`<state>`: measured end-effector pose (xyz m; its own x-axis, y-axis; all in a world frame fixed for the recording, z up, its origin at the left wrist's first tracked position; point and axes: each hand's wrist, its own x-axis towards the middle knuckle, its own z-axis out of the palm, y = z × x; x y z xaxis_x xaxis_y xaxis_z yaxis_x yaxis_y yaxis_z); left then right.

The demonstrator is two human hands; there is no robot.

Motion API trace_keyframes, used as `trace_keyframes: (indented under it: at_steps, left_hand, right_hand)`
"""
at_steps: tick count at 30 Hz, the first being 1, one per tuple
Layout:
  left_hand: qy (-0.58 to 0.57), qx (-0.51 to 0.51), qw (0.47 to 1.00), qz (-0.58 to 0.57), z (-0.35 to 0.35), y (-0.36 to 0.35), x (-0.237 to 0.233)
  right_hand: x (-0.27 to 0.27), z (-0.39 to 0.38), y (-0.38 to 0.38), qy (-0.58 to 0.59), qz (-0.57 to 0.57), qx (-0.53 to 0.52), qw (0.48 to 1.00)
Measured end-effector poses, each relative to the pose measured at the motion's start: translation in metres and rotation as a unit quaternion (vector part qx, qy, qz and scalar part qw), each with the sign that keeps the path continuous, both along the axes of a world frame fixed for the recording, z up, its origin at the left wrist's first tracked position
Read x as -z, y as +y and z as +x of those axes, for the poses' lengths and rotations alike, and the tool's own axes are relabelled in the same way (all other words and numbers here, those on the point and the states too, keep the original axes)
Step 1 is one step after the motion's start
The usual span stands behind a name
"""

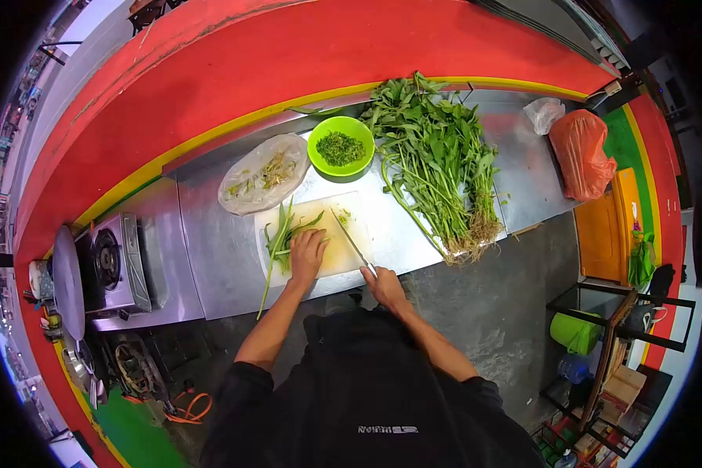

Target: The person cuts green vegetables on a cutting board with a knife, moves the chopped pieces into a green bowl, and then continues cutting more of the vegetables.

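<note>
On the white cutting board (338,253), my left hand (308,253) presses down on green stems and leaves (279,240), its fingers bent over them. My right hand (382,285) is closed round the handle of a knife (349,236), whose blade points away over the board. A few chopped green bits lie beside the blade tip. Just beyond the board stands a green bowl (315,158) with chopped greens (340,148) in it. To its left is an open clear plastic bag (238,191) holding pale stem scraps. A large pile of leafy greens with roots (437,148) lies at the right.
A gas stove (117,261) stands at the far left of the metal counter (218,265). At the right end are a red plastic bag (583,156) and a small clear bag (544,115). A red wall (288,58) runs behind the counter. A rack (612,359) stands lower right.
</note>
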<state>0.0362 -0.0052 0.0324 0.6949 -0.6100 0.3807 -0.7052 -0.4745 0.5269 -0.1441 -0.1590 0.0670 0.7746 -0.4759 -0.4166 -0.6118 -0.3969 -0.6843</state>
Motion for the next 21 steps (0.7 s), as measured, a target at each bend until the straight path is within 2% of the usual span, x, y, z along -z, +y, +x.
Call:
trace_keyframes:
  at_steps: [2, 7, 11, 14, 16, 20, 21]
  left_hand:
    - [0.006, -0.017, 1.0, 0.009, 0.001, 0.001, -0.002]
    - [0.011, 0.03, 0.999, 0.029, 0.01, -0.001, 0.004]
    - [0.036, 0.024, 0.998, 0.043, 0.012, -0.008, -0.001]
    - [0.017, 0.032, 0.999, 0.026, 0.016, -0.01, 0.001]
    - [-0.038, 0.019, 0.999, -0.002, 0.016, -0.01, 0.003]
    - [-0.063, 0.013, 0.998, -0.007, 0.006, -0.003, -0.004]
    - [-0.057, 0.038, 0.998, 0.015, 0.003, 0.001, -0.002]
  right_hand:
    - [0.0, -0.001, 0.001, -0.002, -0.013, -0.004, 1.0]
    - [0.01, 0.0, 0.002, 0.026, 0.031, -0.016, 0.999]
    - [0.01, -0.002, 0.002, 0.013, 0.024, -0.011, 1.0]
    - [0.013, -0.002, -0.003, 0.024, 0.029, -0.006, 0.999]
    - [0.014, -0.002, -0.005, 0.006, 0.023, -0.009, 1.0]
    - [0.003, -0.001, -0.006, 0.004, 0.034, -0.01, 0.999]
    - [0.0, -0.002, -0.006, 0.01, 0.043, -0.008, 0.999]
